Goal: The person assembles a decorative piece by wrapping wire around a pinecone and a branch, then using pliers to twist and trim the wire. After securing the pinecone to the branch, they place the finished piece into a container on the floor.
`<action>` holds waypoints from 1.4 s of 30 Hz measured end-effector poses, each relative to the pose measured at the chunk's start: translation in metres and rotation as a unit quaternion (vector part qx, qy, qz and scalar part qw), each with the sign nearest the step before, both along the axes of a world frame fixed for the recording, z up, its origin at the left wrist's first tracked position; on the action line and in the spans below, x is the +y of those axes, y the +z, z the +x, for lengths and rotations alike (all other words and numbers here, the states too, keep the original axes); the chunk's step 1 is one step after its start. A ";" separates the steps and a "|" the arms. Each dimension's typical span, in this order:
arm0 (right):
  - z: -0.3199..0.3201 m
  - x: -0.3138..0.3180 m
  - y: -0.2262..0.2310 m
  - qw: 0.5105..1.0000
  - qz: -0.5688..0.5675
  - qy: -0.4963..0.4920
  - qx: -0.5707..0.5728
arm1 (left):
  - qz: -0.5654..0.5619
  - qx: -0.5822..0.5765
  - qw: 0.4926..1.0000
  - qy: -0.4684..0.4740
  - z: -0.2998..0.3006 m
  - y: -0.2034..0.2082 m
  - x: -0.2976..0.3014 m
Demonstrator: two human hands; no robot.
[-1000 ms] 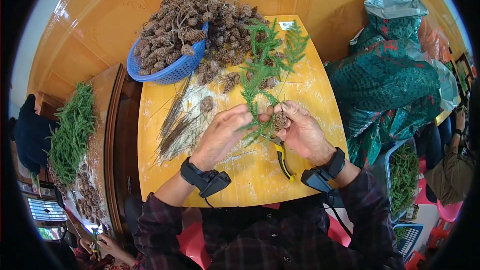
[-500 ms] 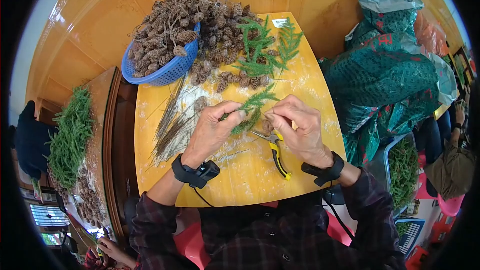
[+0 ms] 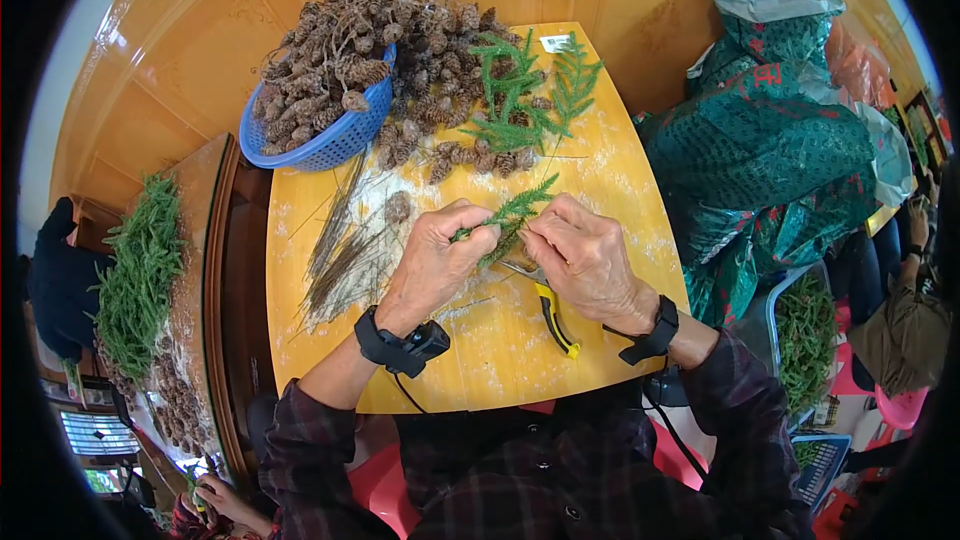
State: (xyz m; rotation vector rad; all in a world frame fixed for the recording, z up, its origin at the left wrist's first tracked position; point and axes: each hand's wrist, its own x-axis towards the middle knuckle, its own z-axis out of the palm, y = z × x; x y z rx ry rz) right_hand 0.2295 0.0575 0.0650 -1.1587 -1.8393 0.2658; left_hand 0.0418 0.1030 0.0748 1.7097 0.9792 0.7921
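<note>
My left hand (image 3: 440, 265) is closed around the lower part of a green artificial fir sprig (image 3: 522, 206) above the middle of the table. Close on its right, my right hand (image 3: 588, 258) pinches at the sprig's side with thumb and forefinger; what lies between those fingertips is hidden. Under the right hand lie pliers (image 3: 552, 315) with yellow and black handles, their jaws partly covered. A single pine cone (image 3: 398, 206) rests beside my left hand. Left of that spreads a bundle of thin dark wires or stems (image 3: 340, 255).
A blue basket (image 3: 345, 145) heaped with pine cones stands far left, with more cones (image 3: 445, 80) and loose green sprigs (image 3: 515, 85) beside it. White flecks dust the yellow table (image 3: 480, 370). Green bags (image 3: 765, 160) stand right; another table (image 3: 200, 230) with greenery stands left. A co-worker's hand (image 3: 225, 500) shows lower left.
My right hand has moved slightly left, closer to my left hand and the sprig. The pine cone seen beneath its fingers before is now hidden.
</note>
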 end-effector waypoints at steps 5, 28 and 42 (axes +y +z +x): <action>0.002 -0.002 0.005 0.996 0.026 -0.005 -0.089 | -0.009 0.029 0.999 -0.035 -0.001 0.000 0.003; 0.001 0.001 0.019 0.971 -0.192 0.106 0.090 | 0.032 0.029 0.985 -0.167 -0.006 -0.010 -0.002; 0.009 0.017 0.023 0.968 -0.205 0.145 -0.022 | -0.102 0.017 0.980 -0.172 -0.006 -0.018 -0.006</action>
